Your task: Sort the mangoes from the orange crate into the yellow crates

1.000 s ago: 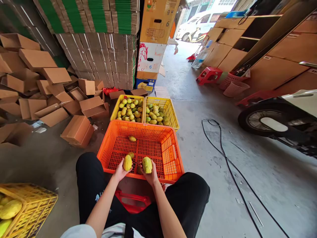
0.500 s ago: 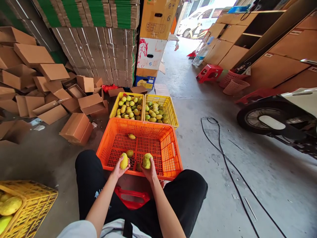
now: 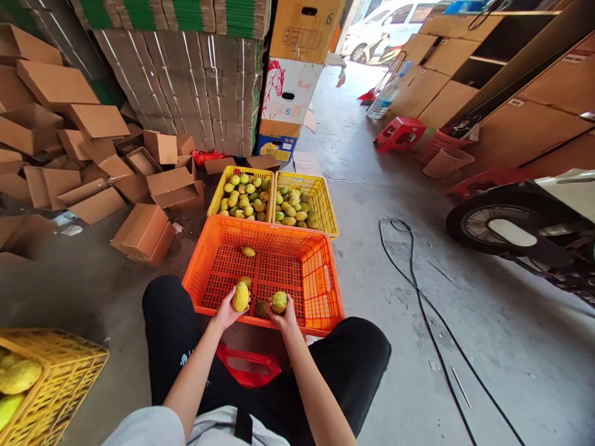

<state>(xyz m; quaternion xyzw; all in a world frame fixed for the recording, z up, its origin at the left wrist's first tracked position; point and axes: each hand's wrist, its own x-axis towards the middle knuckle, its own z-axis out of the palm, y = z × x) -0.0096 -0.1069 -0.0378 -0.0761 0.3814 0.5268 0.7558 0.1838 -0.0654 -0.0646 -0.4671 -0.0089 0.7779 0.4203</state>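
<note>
My left hand (image 3: 229, 310) is closed around a smooth yellow oval fruit (image 3: 240, 297), held over the near side of an orange plastic crate (image 3: 263, 224). A rounder, mottled yellow-green fruit (image 3: 279, 302) rests in the fingers of my right hand (image 3: 285, 316), a short way to the right. Inside the crate, one yellow fruit (image 3: 248, 251) lies towards the far wall. A darker fruit (image 3: 245, 282) sits partly behind the left-hand one, and a brownish fruit (image 3: 261, 309) lies between my hands. The exact kind of fruit is unclear.
Beyond the orange crate stand two yellow crates (image 3: 275, 198) of similar fruit. Another yellow crate (image 3: 69, 381) of fruit is at lower left. Loose cardboard boxes (image 3: 144, 232) are heaped on the left. A black cable (image 3: 421, 297) lies on the floor before a parked motorbike (image 3: 515, 232).
Both fruits have turned in my hands; the right one now shows a rounder end. My left hand has shifted slightly right, and the view has tilted a little.
</note>
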